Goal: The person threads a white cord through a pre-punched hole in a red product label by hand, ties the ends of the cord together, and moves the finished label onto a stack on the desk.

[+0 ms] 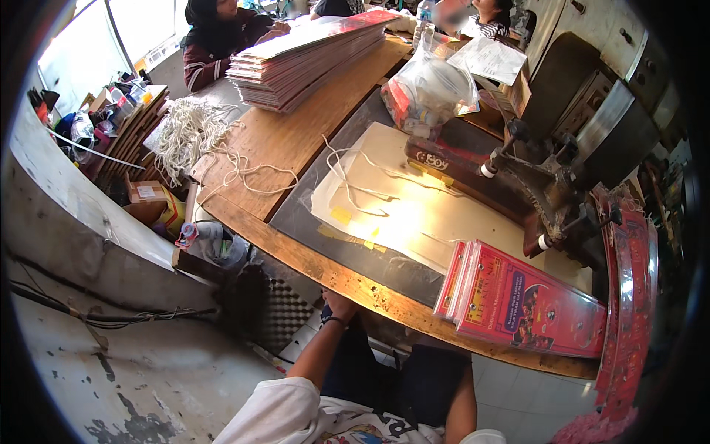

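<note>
My left hand (339, 305) is at the underside of the table's front edge, with a dark band on the wrist. Its fingers are hidden, so whether it is open or closed does not show. My right forearm (462, 403) rises beside my lap, while the hand itself is out of sight below the tabletop. Above them, a stack of glossy red printed cards (551, 311) with metal eyelets lies along the front edge at the right. Loose white cords (355, 181) trail over a brightly lit cream sheet (362, 211) on the black work surface.
A dark metal machine (543, 177) stands on the right, beside hanging red printed strips (629, 288). Behind lie a filled plastic bag (429, 92) and a tall stack of sheets (303, 78). Tangled white cord (188, 133) sits at left. Other people (214, 37) are across the table.
</note>
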